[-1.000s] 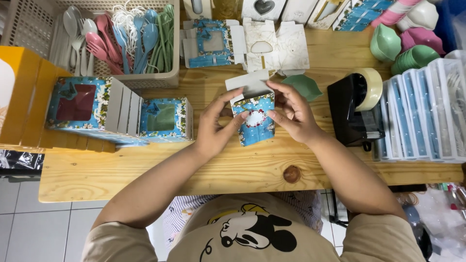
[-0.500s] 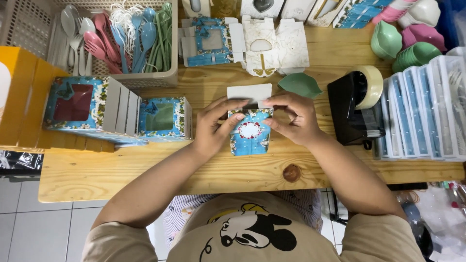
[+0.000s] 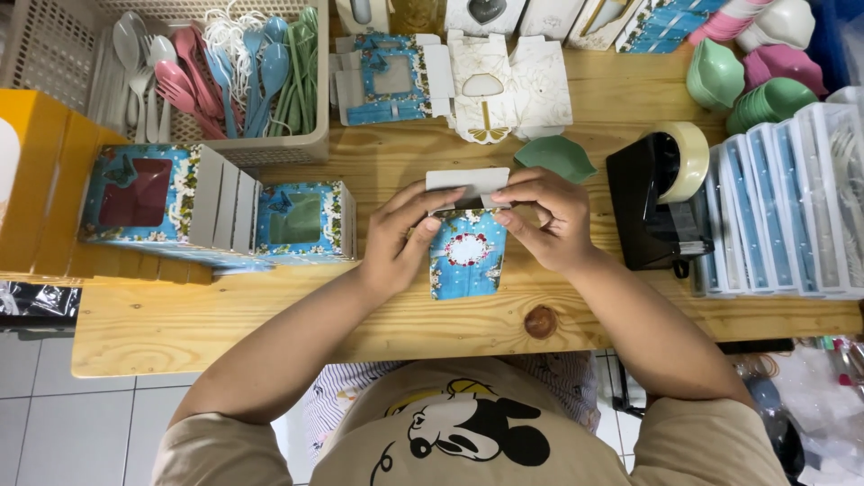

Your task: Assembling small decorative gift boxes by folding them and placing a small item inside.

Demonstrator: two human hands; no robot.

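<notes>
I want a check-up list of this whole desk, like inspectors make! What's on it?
Surface: wooden table, bare near the front edge.
Job's things: small blue floral box, its white top flap open.
Clutter: basket of plastic spoons and forks, folded blue window boxes, flat box blanks, green leaf-shaped dish, black tape dispenser, row of clear trays, stacked pink and green dishes.
Grippers: left hand and right hand both hold the box, fingers pinching at the flap.
Cables: nothing seen.
Surroundings: grey tiled floor, yellow box at left.
</notes>
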